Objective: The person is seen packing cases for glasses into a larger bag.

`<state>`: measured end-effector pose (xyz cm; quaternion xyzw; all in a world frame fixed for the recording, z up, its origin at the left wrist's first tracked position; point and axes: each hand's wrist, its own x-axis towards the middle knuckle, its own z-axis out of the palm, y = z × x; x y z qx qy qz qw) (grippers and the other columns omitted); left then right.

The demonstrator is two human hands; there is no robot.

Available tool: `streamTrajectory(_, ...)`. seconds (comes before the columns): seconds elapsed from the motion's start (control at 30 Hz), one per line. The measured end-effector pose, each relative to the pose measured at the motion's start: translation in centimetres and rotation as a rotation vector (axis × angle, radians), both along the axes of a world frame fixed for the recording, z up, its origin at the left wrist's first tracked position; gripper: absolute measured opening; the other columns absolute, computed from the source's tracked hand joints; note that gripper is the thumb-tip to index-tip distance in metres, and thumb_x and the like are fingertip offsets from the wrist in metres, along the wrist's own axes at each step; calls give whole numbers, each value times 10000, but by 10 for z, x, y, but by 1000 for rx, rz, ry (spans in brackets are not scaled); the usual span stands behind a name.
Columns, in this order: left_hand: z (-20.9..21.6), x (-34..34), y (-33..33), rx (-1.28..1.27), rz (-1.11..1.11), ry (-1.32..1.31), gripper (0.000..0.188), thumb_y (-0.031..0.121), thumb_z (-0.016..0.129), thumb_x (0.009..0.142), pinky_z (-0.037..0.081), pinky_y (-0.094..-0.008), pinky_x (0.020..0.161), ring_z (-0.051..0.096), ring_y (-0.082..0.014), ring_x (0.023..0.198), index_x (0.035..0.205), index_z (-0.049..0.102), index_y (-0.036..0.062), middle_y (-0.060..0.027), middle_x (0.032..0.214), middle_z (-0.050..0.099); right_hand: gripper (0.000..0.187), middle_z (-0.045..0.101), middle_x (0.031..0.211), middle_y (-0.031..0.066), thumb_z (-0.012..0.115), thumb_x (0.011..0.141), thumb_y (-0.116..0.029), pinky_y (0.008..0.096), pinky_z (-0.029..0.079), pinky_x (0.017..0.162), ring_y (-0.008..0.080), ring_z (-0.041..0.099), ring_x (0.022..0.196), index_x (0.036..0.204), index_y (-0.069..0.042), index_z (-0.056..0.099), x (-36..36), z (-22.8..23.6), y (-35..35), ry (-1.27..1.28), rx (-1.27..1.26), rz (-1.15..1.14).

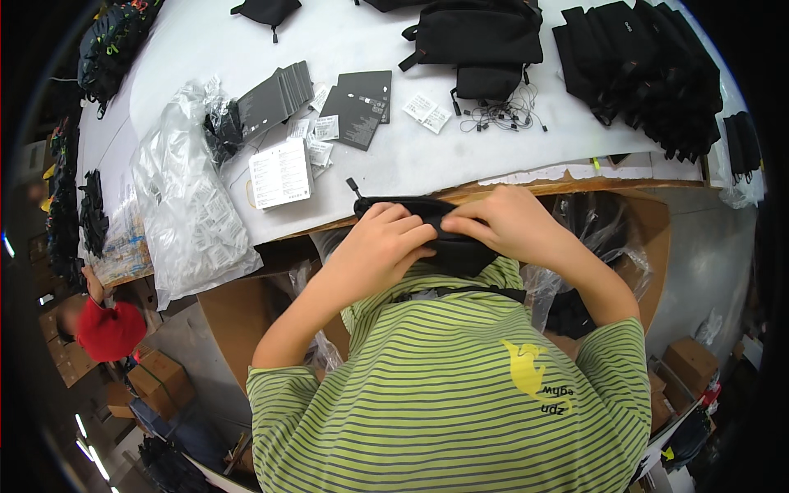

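Note:
A small black fabric pouch (462,258) is held in front of my chest, at the table's near edge. My left hand (385,240) grips its left part with bent fingers. My right hand (511,220) pinches its upper right part, thumb and fingers pressed together. A cord zipper pull (354,188) sticks up from the pouch's left corner. My fingers hide some of the pouch's upper edge. Beyond it on the table lie a stack of white printed cards (281,174), dark grey cards (358,108), small white packets (426,112) and a tangle of thin black strings (508,115).
A clear plastic bag of small white packets (193,205) hangs over the table edge at left. Black bags (481,37) lie at the back, with a pile of black pouches (637,70) at right. Cardboard boxes (649,238) stand below the edge. A person in red (111,329) is at far left.

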<state>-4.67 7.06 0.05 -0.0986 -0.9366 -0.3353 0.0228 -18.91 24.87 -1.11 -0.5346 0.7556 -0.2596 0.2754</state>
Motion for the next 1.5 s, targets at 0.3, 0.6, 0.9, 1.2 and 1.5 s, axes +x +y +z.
streamTrajectory(0.3,-105,-112,-54,-236,569,263,307,281,672,833,480,-370,763,599,-275,860,1015,606,43,-126,1001,645,293,574,527,70,711,778,-389,312,429,511,240,538,469,832,-102,725,10,-1,26,-98,110,9)
streamTrajectory(0.6,-45,-117,-50,595,495,188,249,177,751,743,478,-322,748,614,-196,766,890,617,28,-72,817,648,156,542,511,31,788,678,-211,314,402,477,189,512,463,780,-104,740,-8,17,38,342,-317,-90)
streamTrajectory(0.9,-7,-43,-42,368,582,510,494,242,794,715,348,-374,1000,450,-233,1185,1126,597,52,-90,1197,535,188,508,498,14,793,670,-154,292,352,468,162,472,443,843,-101,741,-14,33,-1,500,-486,-179)
streamTrajectory(1.2,-43,-21,2,1848,820,141,501,123,745,796,489,-328,891,578,-201,1018,1209,481,19,-81,1106,580,115,519,495,2,717,803,-159,250,342,466,102,433,417,855,-56,727,28,1,-36,136,-604,-427)
streamTrajectory(1.5,-42,-16,-3,1696,738,-104,406,124,743,783,516,-307,791,622,-185,896,1110,555,-26,-95,995,630,286,636,1017,61,501,966,-193,243,436,810,115,576,883,1054,32,653,12,-17,-37,-706,-568,-456)
